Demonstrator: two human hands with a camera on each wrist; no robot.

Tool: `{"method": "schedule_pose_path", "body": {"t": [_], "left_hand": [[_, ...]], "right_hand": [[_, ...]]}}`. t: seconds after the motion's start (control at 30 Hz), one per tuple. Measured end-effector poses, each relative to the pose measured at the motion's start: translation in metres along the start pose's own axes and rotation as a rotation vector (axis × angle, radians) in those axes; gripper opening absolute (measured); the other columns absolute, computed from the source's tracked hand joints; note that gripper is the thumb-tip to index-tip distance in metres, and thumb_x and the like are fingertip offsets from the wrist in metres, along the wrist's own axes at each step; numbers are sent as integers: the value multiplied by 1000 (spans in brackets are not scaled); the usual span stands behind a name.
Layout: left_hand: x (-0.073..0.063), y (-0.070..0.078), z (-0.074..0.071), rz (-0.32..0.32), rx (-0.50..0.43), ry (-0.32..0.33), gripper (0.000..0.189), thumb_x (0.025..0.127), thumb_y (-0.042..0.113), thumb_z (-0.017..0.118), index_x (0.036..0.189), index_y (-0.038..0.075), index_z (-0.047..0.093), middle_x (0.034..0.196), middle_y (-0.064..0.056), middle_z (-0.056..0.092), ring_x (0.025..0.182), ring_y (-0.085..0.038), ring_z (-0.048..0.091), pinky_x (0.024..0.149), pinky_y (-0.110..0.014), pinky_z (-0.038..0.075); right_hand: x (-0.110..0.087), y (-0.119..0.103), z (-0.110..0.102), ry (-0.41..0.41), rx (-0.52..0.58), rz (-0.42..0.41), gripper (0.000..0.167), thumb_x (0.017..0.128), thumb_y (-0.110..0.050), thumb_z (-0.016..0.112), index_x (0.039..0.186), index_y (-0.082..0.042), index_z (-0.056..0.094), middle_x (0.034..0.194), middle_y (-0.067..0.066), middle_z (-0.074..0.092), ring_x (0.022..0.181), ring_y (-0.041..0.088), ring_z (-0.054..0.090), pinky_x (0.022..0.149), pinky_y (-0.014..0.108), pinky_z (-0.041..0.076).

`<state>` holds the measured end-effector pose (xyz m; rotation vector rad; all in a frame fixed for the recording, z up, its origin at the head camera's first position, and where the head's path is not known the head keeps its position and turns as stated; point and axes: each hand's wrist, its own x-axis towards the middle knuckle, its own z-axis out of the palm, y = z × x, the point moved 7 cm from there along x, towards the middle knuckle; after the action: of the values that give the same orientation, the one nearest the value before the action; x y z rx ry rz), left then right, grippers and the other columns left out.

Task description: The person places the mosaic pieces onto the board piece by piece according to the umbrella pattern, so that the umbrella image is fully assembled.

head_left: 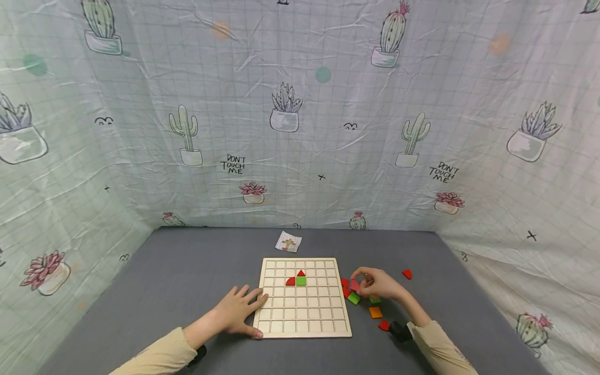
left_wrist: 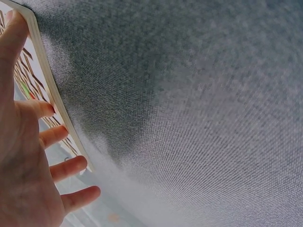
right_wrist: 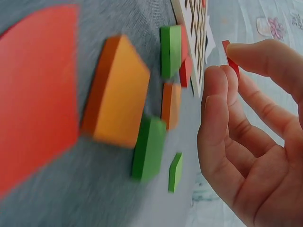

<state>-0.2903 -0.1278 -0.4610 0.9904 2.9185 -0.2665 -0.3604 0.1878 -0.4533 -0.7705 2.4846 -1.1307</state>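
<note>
Head view: right hand point(head_left: 378, 284) pinches a red piece point(head_left: 354, 286), probably light, stiff, best edge-gripped; left hand point(head_left: 233, 311) lies spread on the board point(head_left: 301, 314)'s left edge.

From the head camera I log a grey bench point(head_left: 187, 276), pale creased cloth point(head_left: 323, 112) rising behind it and along both sides. Print on the cloth: faint grid, potted cacti point(head_left: 183, 130), pink succulents point(head_left: 253, 189), green dots point(head_left: 323, 74), orange dots point(head_left: 221, 30). I read "DON'T TOUCH ME" lettering point(head_left: 233, 164) twice. Left wrist: woven bench texture.
</note>
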Motion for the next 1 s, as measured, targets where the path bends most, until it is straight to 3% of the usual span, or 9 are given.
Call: {"method": "schedule_pose_path", "body": {"t": [0.3,0.5,0.67,1.0], "left_hand": [[0,1,-2,-2,-3,6,90,69,73,48,137,17,36,136,-7,40,120,-32,39,93,-51,33],[-1,1,-3,-7,-2,11,89,69,72,49,137,17,37,136,-7,40,120,-33,40,93,-52,33],[-1,0,-3,-8,2,15,89,69,72,49,137,17,37,136,-7,41,120,-33,40,93,-52,33],[-3,1,-5,-9,-16,1,88,69,71,50,137,16,37,136,-8,40,121,-34,39,93,-53,33]], "right_hand": [[28,-14,15,-30,8,-6,30,83,-9,60,112,-3,53,69,19,61,46,12,41,46,25,37],[44,-20,27,-42,-22,-39,30,83,-11,61,111,-4,54,62,15,59,42,8,38,42,21,34],[57,-24,35,-41,-48,-39,29,81,-7,61,110,-7,56,62,6,59,47,9,46,47,22,39],[78,-27,48,-55,-29,24,30,81,-6,59,111,-10,57,71,9,62,52,15,54,48,27,42]]}}
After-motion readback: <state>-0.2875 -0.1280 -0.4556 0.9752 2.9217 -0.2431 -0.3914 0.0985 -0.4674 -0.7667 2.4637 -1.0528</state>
